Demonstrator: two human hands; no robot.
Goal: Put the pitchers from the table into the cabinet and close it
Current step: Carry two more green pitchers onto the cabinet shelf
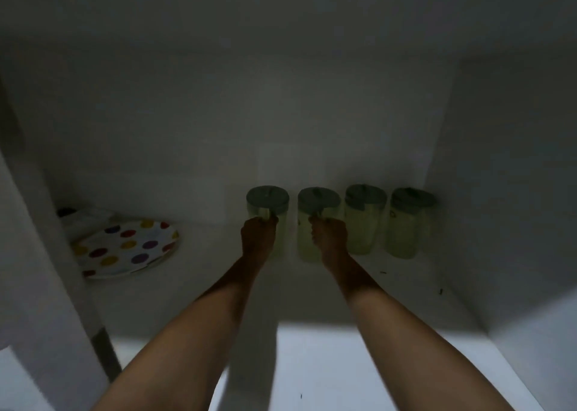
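Observation:
Several clear pitchers with grey-green lids stand in a row at the back of the white cabinet shelf (312, 295). My left hand (258, 238) is closed on the handle of the leftmost pitcher (267, 199). My right hand (330, 238) is closed on the handle of the second pitcher (318, 203). To the right stand a third pitcher (363, 220) and a fourth pitcher (407, 223), both untouched and close to the right wall. All stand upright. The inside is dim, so fine detail of the fingers is hard to make out.
A plate with coloured dots (125, 248) lies at the shelf's left, with something white behind it. The cabinet's left frame (56, 254) and right wall (499, 223) bound the shelf. The shelf's front edge (343, 323) runs under my forearms.

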